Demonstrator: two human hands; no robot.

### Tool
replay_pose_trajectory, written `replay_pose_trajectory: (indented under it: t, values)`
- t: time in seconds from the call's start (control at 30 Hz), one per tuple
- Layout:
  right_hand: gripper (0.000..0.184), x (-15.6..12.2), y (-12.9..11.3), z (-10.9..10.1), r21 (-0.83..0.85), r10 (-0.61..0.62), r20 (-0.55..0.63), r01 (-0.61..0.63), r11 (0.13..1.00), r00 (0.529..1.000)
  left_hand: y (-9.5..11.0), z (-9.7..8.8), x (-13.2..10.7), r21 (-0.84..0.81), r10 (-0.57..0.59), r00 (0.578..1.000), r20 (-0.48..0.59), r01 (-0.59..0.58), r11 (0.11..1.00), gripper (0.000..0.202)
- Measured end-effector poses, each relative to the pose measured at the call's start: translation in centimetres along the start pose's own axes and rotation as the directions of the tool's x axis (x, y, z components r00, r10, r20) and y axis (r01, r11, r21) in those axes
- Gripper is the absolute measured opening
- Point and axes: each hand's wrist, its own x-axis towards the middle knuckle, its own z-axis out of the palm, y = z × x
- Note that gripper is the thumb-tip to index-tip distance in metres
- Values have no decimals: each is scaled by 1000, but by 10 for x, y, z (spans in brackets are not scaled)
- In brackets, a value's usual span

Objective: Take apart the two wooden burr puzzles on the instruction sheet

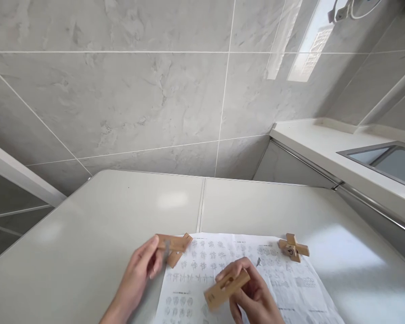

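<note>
My left hand (140, 267) pinches one end of a flat wooden puzzle piece (175, 243), which has a greyish mark near its middle. Under it, a second wooden piece (174, 258) lies slanted at the paper's far left corner. Between the fingers and thumb of my right hand (253, 290) is a wooden puzzle piece with a slot (219, 294), held tilted above the sheet. Printed rows of small puzzle drawings cover the paper sheet (202, 267). At its far right corner stands a cross-shaped wooden puzzle (292, 249) with a dark mark on one face.
The sheet lies on a white table (97, 234) with a seam down its middle. Behind is a grey tiled wall (148, 99). A white counter (310, 139) with a metal-framed inset borders the right side. A small dark grey patch (258, 262) shows on the paper.
</note>
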Motion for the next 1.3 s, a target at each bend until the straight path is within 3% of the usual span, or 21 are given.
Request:
replay_pose_trajectory:
  t: [0.1,0.2,0.37,0.6,0.7,0.8,0.83,0.9,1.03,1.13,1.2,1.3]
  values:
    - [44,10,-11,2,-120,85,-35,-89,989,996,1,-15,9,183,37,976,-214,3,983,63]
    - [39,24,-19,11,-318,210,-51,-215,923,976,-7,-17,13,408,119,955,-271,2,913,58]
    - [18,52,-27,31,-576,261,-134,-289,764,956,-26,-12,18,677,383,907,-178,-169,716,45]
    - [28,76,-27,53,-738,255,-171,-295,607,952,-41,-16,19,846,496,867,-56,-223,485,52]
    - [24,81,-29,59,-810,190,-189,-262,524,963,-41,-14,16,857,499,865,-53,-218,468,52]
    - [7,78,-33,60,-859,122,-189,-224,460,974,-38,-12,13,836,485,873,-45,-233,498,38]
    - [11,74,-35,57,-868,109,-181,-211,451,977,-37,-11,11,826,478,878,-13,-260,500,31]
    - [22,62,-39,47,-876,92,-166,-190,444,982,-36,-8,8,806,455,885,96,-337,486,22]
    - [23,24,-50,4,-841,33,-67,-74,536,997,-39,-1,5,779,412,865,285,-460,427,53]
    - [26,-8,-62,-39,-859,-173,-138,-31,511,975,-43,1,7,781,411,862,298,-468,413,57]
    - [28,-26,-73,-67,-879,-369,-249,-49,474,895,-46,1,9,786,426,862,275,-457,416,54]
    - [32,-43,-91,-106,-888,-604,-441,-229,398,664,-50,1,12,801,449,859,244,-440,406,53]
